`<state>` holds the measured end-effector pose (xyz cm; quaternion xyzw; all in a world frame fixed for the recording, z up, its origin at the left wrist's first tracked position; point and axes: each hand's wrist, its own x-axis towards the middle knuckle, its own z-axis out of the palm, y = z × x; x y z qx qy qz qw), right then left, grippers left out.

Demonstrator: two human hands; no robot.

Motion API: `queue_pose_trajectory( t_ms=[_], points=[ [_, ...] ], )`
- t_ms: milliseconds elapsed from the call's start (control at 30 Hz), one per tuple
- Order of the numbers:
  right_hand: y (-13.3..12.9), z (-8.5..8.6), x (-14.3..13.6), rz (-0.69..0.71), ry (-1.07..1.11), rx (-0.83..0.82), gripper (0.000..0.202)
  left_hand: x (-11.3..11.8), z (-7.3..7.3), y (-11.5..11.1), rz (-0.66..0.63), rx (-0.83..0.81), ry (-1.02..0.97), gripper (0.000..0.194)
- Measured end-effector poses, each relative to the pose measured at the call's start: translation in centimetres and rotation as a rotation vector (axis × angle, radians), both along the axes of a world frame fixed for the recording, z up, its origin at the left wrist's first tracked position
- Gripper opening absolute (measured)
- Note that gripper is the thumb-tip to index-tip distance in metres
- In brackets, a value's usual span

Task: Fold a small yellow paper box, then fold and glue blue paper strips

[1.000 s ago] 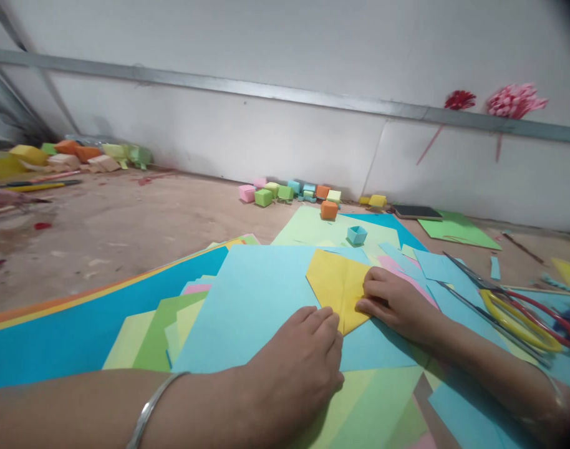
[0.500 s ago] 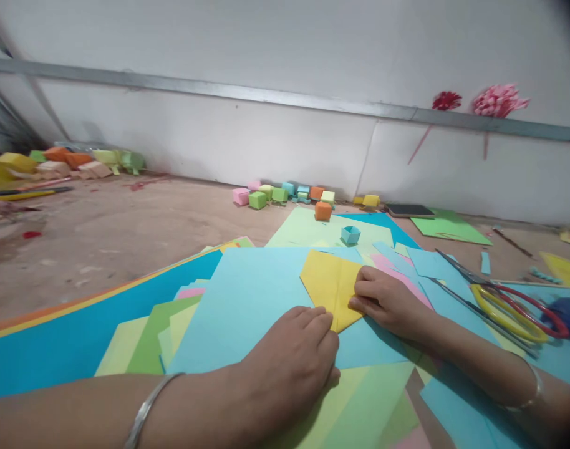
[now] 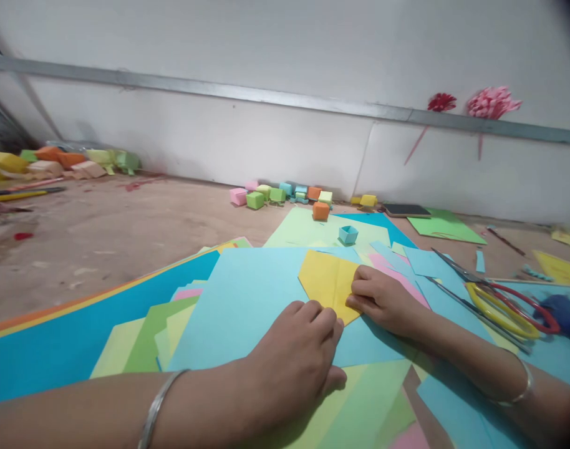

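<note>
A folded piece of yellow paper (image 3: 325,274) with a crease down its middle lies on a light blue sheet (image 3: 252,280). My right hand (image 3: 383,299) pinches its right edge between thumb and curled fingers. At the paper's near corner is my left hand (image 3: 297,352), its fingers curled together with the tips on the yellow paper and covering that corner; the thumb sticks out toward me. Just beyond the yellow paper stands a small open light blue paper box (image 3: 348,234).
Red and yellow handled scissors (image 3: 504,305) lie to the right. Small coloured paper boxes, one orange (image 3: 320,211), stand near the white wall. More paper shapes (image 3: 70,161) are at far left. A dark flat object (image 3: 406,211) rests on green paper (image 3: 446,226).
My left hand has shifted slightly right and away from me along the yellow paper's near corner, its thumb now further out. My right hand keeps its pinch. The view has turned slightly right.
</note>
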<state>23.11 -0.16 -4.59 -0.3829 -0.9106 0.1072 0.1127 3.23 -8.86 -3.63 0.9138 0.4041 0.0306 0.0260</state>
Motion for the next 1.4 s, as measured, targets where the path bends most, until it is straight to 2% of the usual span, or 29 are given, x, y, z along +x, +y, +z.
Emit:
queue_pose_trajectory(
  t_ms=[267,567,633,767,967,1167,1400],
  points=[
    [0.1,-0.1,-0.1,-0.015,-0.007,-0.011,0.032,-0.2,0.1,-0.2,-0.003,-0.041,-0.002,0.032],
    [-0.1,0.1,-0.1,-0.016,-0.007,-0.008,0.031,0.4,0.1,0.1,0.017,-0.011,0.034,0.040],
    [-0.3,0.3,0.0,-0.041,0.001,-0.009,0.028,0.3,0.1,0.2,0.012,-0.016,0.035,0.041],
    [-0.1,0.7,0.6,-0.112,0.002,-0.072,0.040,0.1,0.0,0.2,-0.001,-0.029,0.014,0.040],
    [2.1,1.2,3.0,-0.251,-0.131,-0.172,0.039,-0.1,-0.3,0.4,-0.022,-0.014,-0.013,0.036],
    [3.1,1.5,3.9,-0.213,-0.133,-0.206,0.032,-0.1,-0.3,0.4,-0.024,-0.034,-0.009,0.036],
    [3.6,2.0,4.7,-0.097,-0.075,-0.212,0.010,-0.5,-0.5,0.1,0.015,-0.058,-0.019,0.021]
  ],
)
